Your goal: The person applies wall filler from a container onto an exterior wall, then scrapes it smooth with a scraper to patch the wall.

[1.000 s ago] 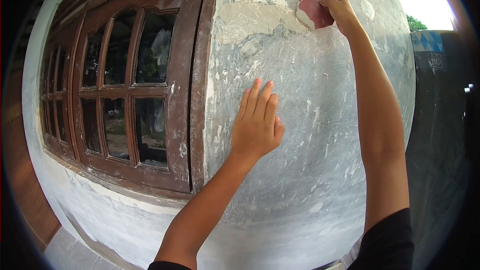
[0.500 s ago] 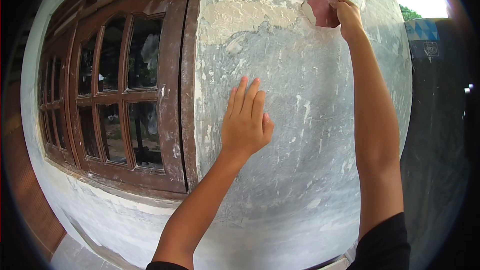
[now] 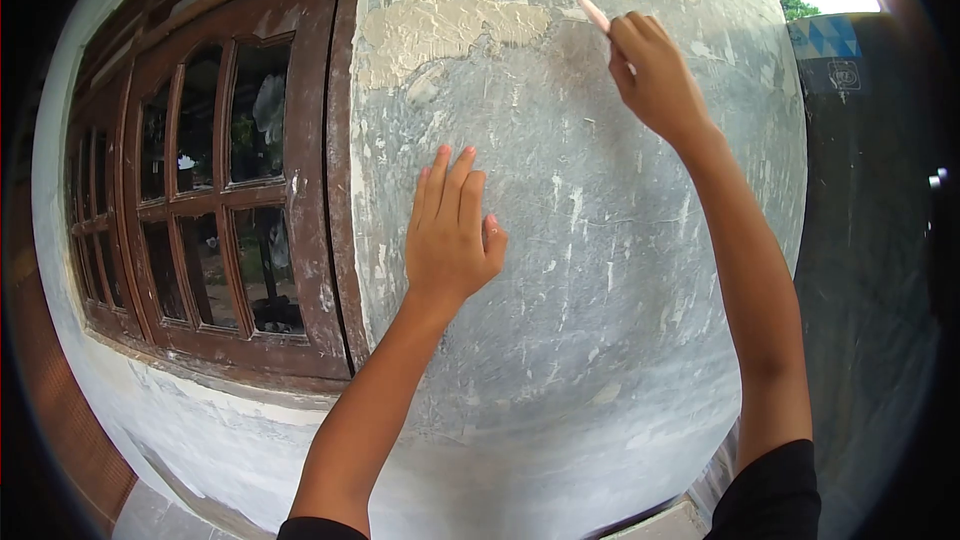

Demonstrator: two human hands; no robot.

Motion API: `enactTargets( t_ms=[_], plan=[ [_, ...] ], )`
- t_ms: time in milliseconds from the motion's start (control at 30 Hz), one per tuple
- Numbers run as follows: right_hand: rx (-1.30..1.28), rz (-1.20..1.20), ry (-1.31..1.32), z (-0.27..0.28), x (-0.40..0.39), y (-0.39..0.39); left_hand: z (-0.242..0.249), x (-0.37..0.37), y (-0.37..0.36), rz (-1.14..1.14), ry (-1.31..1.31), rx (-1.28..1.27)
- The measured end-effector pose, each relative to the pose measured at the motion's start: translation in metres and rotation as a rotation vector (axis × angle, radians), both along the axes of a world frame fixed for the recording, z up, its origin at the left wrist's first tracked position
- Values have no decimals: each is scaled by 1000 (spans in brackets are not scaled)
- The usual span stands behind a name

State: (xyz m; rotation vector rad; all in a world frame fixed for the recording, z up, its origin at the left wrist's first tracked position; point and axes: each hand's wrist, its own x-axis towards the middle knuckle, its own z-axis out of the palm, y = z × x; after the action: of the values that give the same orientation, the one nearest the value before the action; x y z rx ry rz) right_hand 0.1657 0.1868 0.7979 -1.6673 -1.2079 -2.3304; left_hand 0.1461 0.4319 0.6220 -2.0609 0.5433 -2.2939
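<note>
My right hand (image 3: 655, 70) grips a flat reddish putty scraper (image 3: 592, 13) high on the wall, its fingers wrapped round one side. The scraper shows nearly edge-on, a thin pale pink strip slanting up to the left. Left of it, a band of thick cream putty (image 3: 450, 28) with a ridged surface crosses the rough grey wall (image 3: 560, 320). My left hand (image 3: 450, 230) lies lower down with fingers stretched out, palm toward the wall, holding nothing. Pale streaks and patches mark the wall around both hands.
A brown wooden window (image 3: 215, 190) with several glass panes stands to the left, its frame (image 3: 342, 190) bordering the plaster. On the right, past the wall's edge, hangs a dark sheet (image 3: 860, 240) with a blue and white patterned strip (image 3: 825, 38). Grey floor tiles show at the lower left.
My right hand has turned the scraper from face-on to nearly edge-on and shifted it slightly left and lower. The view has swung a little right; my left hand keeps its pose.
</note>
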Motion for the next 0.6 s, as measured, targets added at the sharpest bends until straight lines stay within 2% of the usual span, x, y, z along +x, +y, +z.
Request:
enactTargets(
  t_ms=[67, 167, 400, 600],
  plan=[
    [-49, 3, -32, -1, 13, 4, 1, -1, -1, 2, -3, 0],
    [-111, -194, -82, 1, 27, 5, 1, -2, -1, -5, -13, 6],
    [-83, -201, -175, -2, 48, 16, 2, -3, 0, -26, -12, 11],
    [-87, -357, -158, -9, 42, 26, 2, -3, -2, -34, -16, 11]
  ],
)
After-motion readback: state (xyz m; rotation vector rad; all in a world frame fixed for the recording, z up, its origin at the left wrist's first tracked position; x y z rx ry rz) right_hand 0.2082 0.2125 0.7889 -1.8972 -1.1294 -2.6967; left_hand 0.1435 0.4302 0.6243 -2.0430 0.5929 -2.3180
